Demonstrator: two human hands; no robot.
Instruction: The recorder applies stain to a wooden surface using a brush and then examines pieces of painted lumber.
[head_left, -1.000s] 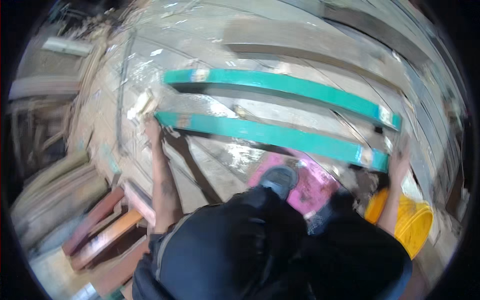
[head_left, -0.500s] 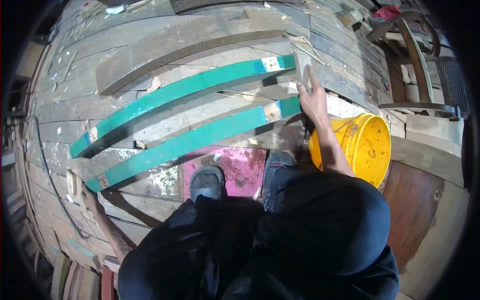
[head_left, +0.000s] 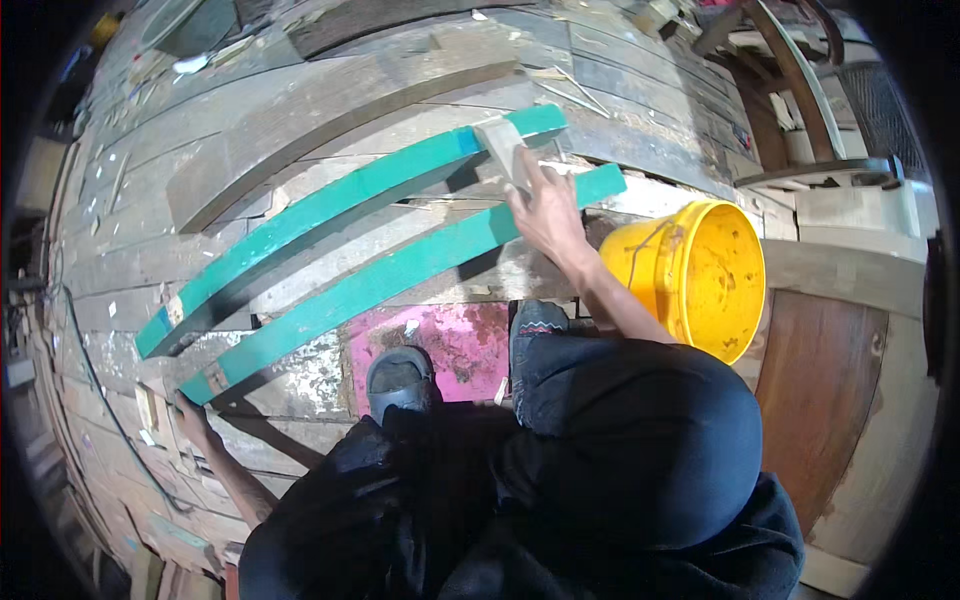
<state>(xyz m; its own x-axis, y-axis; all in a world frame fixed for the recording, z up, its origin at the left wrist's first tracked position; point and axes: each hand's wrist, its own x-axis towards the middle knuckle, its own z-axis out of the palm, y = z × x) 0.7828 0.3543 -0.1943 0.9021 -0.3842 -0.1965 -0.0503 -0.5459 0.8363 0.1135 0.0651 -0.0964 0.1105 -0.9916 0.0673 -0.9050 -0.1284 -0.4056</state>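
Note:
Two curved green wooden beams lie side by side with a gap between them, the far beam (head_left: 330, 205) and the near beam (head_left: 400, 270). Across their right parts sits a short pale wood block (head_left: 502, 148). My right hand (head_left: 550, 215) grips this block at its near end, over the near beam. At the lower left, my left hand (head_left: 195, 420) holds the left end of the near beam, its fingers partly hidden. Beside that hand is a small pale wood piece (head_left: 150, 410).
An unpainted curved beam (head_left: 330, 120) lies beyond the green ones. A yellow bucket (head_left: 725, 280) is tipped on its side by my right forearm. A pink board (head_left: 450, 350) lies under my feet. Wooden furniture (head_left: 800, 90) stands at the far right; a cable (head_left: 110, 400) runs along the left.
My right hand has moved left with the wood block, from the beams' right ends onto their tops, covering the pale patches. My left hand stays at the near beam's end. The view has shifted slightly.

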